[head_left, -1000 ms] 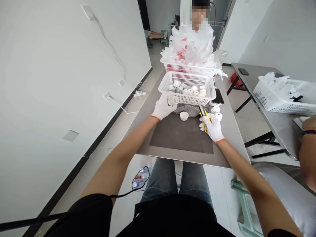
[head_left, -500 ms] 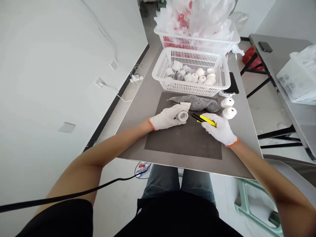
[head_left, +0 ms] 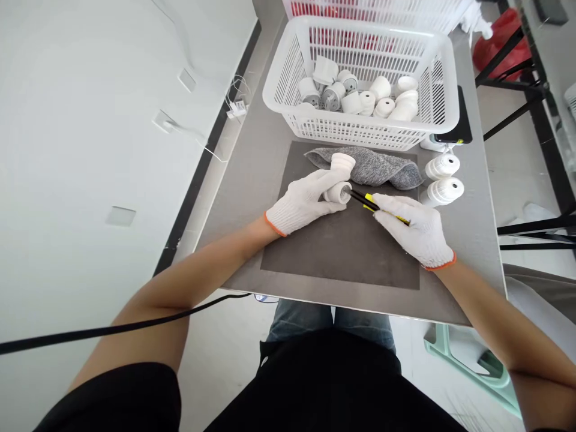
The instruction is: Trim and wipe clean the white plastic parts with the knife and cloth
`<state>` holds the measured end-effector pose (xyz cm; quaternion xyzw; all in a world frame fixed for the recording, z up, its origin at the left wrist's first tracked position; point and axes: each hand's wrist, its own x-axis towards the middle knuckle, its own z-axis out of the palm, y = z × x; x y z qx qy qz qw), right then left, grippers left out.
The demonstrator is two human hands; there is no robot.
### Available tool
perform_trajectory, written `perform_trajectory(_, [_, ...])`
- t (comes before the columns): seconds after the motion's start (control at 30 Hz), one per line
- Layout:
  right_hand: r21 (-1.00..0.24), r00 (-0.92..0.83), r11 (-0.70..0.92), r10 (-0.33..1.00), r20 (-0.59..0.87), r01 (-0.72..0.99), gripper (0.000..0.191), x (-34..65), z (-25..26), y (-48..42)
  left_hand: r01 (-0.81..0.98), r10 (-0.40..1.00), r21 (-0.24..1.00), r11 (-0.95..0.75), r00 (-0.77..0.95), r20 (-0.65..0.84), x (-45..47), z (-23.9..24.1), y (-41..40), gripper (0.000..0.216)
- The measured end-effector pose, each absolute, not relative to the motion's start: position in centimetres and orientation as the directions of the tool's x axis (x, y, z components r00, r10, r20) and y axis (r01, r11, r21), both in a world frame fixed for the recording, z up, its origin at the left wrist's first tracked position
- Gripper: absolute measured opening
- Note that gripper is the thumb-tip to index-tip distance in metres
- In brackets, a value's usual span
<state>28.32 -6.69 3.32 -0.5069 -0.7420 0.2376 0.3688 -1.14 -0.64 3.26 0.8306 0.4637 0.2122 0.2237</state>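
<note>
My left hand (head_left: pixel 302 202), in a white glove, is closed round a small white cylindrical part (head_left: pixel 338 192) lying on its side on the dark mat (head_left: pixel 342 252). My right hand (head_left: pixel 416 229), also gloved, grips yellow-and-black tweezers (head_left: pixel 369 203) whose tips reach the open end of that part. Just behind my left fingers stands another white ribbed part (head_left: pixel 342 162), resting on a grey cloth (head_left: pixel 378 168).
A white basket (head_left: pixel 279 96) behind the cloth holds several white and grey parts. Two white ribbed parts (head_left: pixel 443 178) lie right of the mat, near a black phone (head_left: pixel 458 117). A second basket with red contents (head_left: pixel 382 9) is behind. The table edge (head_left: pixel 351 303) runs above my lap.
My left hand brought the white part from the basket down onto the mat. My right hand swung the tweezers tips to its open end. The camera tilted down.
</note>
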Motion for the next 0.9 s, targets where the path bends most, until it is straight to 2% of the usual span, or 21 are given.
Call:
perform_trajectory(0.13, [-0.767, -0.229, 0.361, 0.932, 0.28, 0.531, 0.028, 28.5, 3.6, -6.6, 0.701, 0.857, 0.511, -0.498, 0.489, 0.165, -1.1, 3.1, -0.7, 0.068])
perform_trajectory(0.3, [-0.807, -0.129, 0.224, 0.975, 0.183, 0.546, 0.032, 29.0, 3.4, -6.5, 0.711, 0.849, 0.478, -0.516, 0.5, 0.171, -1.0, 3.0, -0.8, 0.065])
perform_trajectory(0.4, [-0.852, -0.171, 0.175, 0.98, 0.102, 0.493, 0.036, 29.3, 3.3, -6.3, 0.716, 0.851, 0.473, -0.513, 0.498, 0.169, -0.9, 2.9, -0.8, 0.065])
perform_trajectory(0.6, [-0.804, -0.176, 0.276, 0.961, 0.214, 0.527, 0.028, 29.4, 3.4, -6.4, 0.712, 0.846, 0.467, -0.524, 0.5, 0.186, -0.9, 2.8, -0.7, 0.065])
perform_trajectory(0.67, [-0.815, -0.195, 0.25, 0.966, 0.172, 0.522, 0.029, 29.4, 3.6, -6.5, 0.71, 0.842, 0.462, -0.531, 0.502, 0.198, -0.9, 2.8, -0.8, 0.066])
perform_trajectory(0.77, [-0.827, -0.119, 0.159, 0.987, 0.112, 0.54, 0.033, 29.2, 4.3, -6.8, 0.709, 0.84, 0.457, -0.538, 0.498, 0.215, -1.0, 2.7, -0.8, 0.066])
perform_trajectory(0.9, [-0.875, -0.124, -0.039, 0.986, -0.112, 0.482, 0.043, 28.6, 5.4, -7.3, 0.709, 0.839, 0.454, -0.54, 0.5, 0.216, -1.0, 2.6, -0.8, 0.068])
